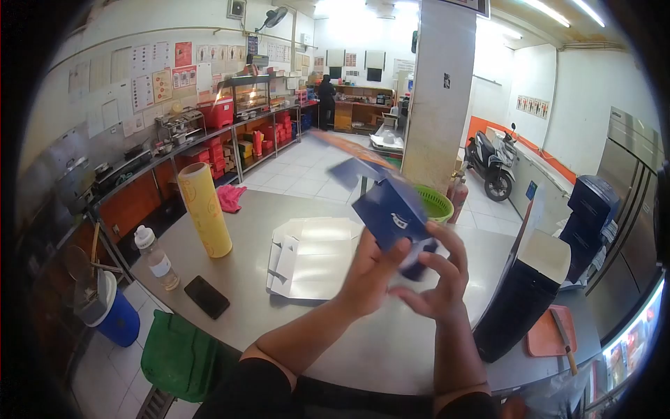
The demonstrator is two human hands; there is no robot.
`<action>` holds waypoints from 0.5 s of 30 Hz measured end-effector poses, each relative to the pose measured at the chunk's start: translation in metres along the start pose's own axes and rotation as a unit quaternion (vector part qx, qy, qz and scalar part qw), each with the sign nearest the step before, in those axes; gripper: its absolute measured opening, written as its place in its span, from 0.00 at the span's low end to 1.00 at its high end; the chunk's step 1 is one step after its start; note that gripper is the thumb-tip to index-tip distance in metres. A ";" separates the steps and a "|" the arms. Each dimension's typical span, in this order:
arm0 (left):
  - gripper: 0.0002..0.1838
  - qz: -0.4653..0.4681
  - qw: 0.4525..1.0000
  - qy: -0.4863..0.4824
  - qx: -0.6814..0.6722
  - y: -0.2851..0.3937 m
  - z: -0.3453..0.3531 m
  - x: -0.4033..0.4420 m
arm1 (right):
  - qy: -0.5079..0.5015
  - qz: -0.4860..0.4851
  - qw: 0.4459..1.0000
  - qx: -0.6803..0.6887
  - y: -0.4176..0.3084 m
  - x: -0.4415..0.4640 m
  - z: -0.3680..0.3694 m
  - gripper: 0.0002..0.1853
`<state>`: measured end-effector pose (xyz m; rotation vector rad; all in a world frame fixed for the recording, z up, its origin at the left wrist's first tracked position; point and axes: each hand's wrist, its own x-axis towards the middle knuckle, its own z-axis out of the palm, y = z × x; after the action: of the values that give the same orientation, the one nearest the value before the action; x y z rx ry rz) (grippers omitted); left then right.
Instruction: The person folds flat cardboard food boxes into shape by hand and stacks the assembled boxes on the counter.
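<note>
A dark blue cardboard box, part-folded with loose flaps and an orange panel at its far end, is held up above the steel table. My left hand grips its near left side, thumb on the blue face. At the near right end, my right hand has its fingers curled against the box edge, thumb lower down. Motion blurs the flaps. Beneath and to the left, flat box blanks lie on the table, pale inner side up.
A yellow wrap roll, a bottle, a phone and a pink cloth are on the table's left. Dark blue cardboard stands at right, beside a knife on an orange board. A person stands far back.
</note>
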<state>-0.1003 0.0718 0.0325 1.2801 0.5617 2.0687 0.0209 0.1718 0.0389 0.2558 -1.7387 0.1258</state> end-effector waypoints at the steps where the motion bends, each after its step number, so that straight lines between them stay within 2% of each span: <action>1: 0.27 -0.019 1.000 -0.012 0.022 0.006 -0.007 0.003 | -0.006 0.011 0.998 0.054 -0.003 0.004 0.000 0.20; 4: 0.22 -0.105 0.989 -0.041 0.094 0.024 -0.015 0.007 | 0.041 0.067 0.987 0.137 0.005 -0.003 -0.002 0.18; 5: 0.22 -0.112 0.959 -0.110 0.236 0.034 -0.014 0.006 | 0.031 0.097 0.989 0.105 0.003 -0.002 -0.004 0.18; 6: 0.23 -0.115 0.904 -0.176 0.372 0.044 -0.017 0.005 | 0.021 0.128 0.989 0.072 0.001 0.000 -0.007 0.19; 7: 0.24 -0.115 0.827 -0.238 0.497 0.052 -0.017 0.003 | 0.011 0.159 0.987 0.038 -0.001 0.002 -0.010 0.19; 8: 0.23 -0.114 0.808 -0.255 0.518 0.056 -0.012 0.000 | -0.024 0.159 0.987 -0.015 0.002 0.004 -0.015 0.23; 11: 0.21 -0.083 0.740 -0.295 0.598 0.057 -0.010 -0.006 | -0.038 0.227 0.972 -0.054 0.002 0.007 -0.015 0.24; 14: 0.16 -0.073 0.736 -0.295 0.605 0.067 -0.006 -0.005 | -0.083 0.322 0.941 -0.070 -0.004 0.015 -0.021 0.23; 15: 0.18 -0.046 0.732 -0.281 0.620 0.066 -0.010 -0.005 | -0.098 0.343 0.932 -0.067 -0.003 0.015 -0.022 0.22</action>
<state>-0.1268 0.0210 0.0677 2.3566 1.7809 0.9010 0.0406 0.1723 0.0577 -0.4678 -1.9613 0.4995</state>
